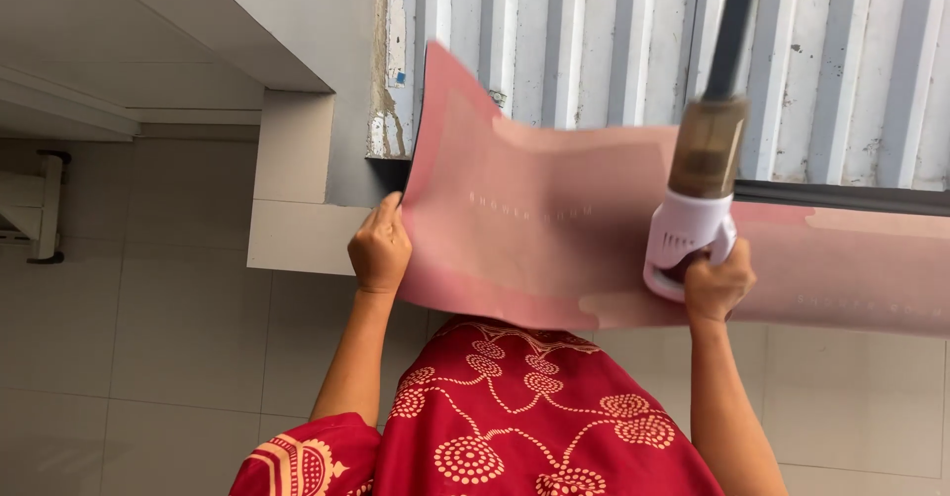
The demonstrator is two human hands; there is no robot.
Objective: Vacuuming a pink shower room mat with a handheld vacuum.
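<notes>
Head view: my left hand (379,248) pinches the left edge of one flexible pink mat (554,229), lifted before the grey ribbed wall (594,41); my right hand (717,283) is wrapped tight around one white handheld vacuum (693,209) against it; cleaning looks midway, I judge

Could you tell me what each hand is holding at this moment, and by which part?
The left hand grips the pink mat by its left edge. The right hand holds the handheld vacuum by its white handle end.
</notes>
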